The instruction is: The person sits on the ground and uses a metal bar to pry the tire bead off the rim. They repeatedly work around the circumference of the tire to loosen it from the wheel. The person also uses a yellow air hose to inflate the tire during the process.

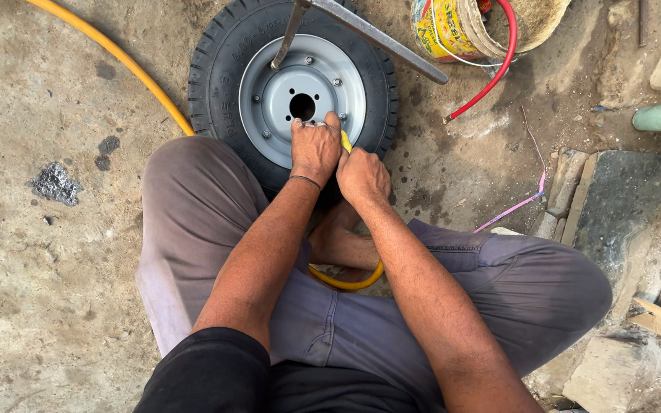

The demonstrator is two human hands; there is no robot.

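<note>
Both hands closed: left hand pinching something hidden at grey wheel rim, right hand just beside it gripping yellow hose; tyre beyond.

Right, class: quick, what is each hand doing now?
Left hand: closed on the rim.
Right hand: closed on the yellow hose.

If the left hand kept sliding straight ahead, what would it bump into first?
Probably the grey wheel rim: the left hand already rests on its near edge, pointing toward the centre hole. Further on lies a metal bar, though its height is unclear.
</note>
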